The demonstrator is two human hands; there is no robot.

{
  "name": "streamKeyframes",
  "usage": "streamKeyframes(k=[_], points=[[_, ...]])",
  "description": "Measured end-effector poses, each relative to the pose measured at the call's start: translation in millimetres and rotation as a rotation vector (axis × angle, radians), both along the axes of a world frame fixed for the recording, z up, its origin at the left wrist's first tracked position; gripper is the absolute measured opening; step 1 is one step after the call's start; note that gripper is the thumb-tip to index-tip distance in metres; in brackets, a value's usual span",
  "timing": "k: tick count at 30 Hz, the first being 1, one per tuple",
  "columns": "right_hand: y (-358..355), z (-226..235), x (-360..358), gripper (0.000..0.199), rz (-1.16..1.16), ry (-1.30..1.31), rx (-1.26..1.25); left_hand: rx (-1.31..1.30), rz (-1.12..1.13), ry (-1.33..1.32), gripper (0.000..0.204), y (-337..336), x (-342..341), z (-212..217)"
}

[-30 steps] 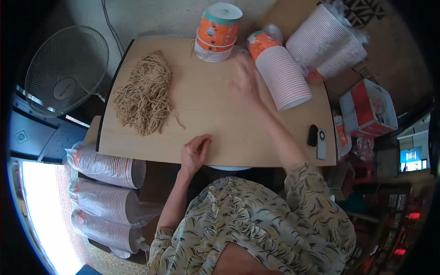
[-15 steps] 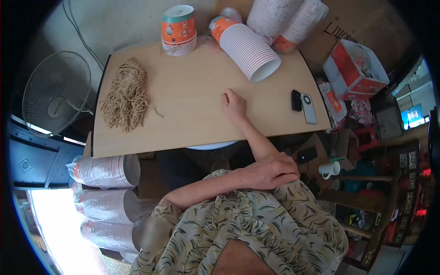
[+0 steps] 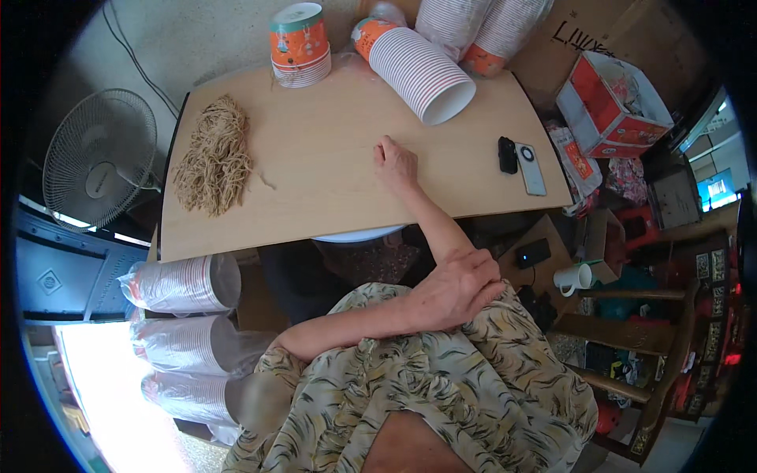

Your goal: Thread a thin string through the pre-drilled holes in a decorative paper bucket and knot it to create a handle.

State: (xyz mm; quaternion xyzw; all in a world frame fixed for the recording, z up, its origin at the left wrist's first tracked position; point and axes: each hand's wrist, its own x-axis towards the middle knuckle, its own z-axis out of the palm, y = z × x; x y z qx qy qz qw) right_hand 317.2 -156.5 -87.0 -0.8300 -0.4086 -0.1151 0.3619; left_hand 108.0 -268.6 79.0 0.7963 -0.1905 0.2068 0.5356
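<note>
My right forearm reaches out over the wooden table (image 3: 315, 173), and my right hand (image 3: 396, 165) rests on the tabletop with its fingers curled in. Nothing shows in that hand. Across my body lies my left arm; my left hand (image 3: 461, 288) is closed around my right arm near the elbow, its fingertips partly hidden. To the left of my right hand, a heap of tan, stringy strands (image 3: 213, 158) lies on the table. Beyond the hand, a stack of white paper tubs (image 3: 422, 75) lies on its side, its open end toward me.
Upside-down orange and green tubs (image 3: 300, 47) stand at the back. A phone (image 3: 531, 169) and a small black case (image 3: 507, 155) lie at the right. Bagged tub stacks (image 3: 185, 282) are at lower left, beside a fan (image 3: 101, 162). A white mug (image 3: 572, 278) stands near a wooden chair (image 3: 631, 339).
The whole view has shifted slightly, so the table and its things sit higher in the picture. My left hand stays on my right arm, its fingers a little more bent. The right hand keeps its curled pose.
</note>
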Motion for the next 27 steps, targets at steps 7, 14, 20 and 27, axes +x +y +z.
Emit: streamKeyframes(k=[7,14,20,27], points=[[-6,1,4,0.017,0.011,0.069,-0.044,-0.065,-0.106,0.05,0.018,-7,-12,19],[-4,7,0,0.015,-0.012,0.016,0.02,0.266,0.298,0.057,0.015,10,14,-6],[-6,5,4,0.016,0.002,0.023,-0.002,0.151,0.062,0.065,0.015,7,16,0],[-8,8,6,0.015,-0.006,0.091,-0.088,-0.174,-0.125,0.218,0.011,22,18,-3]])
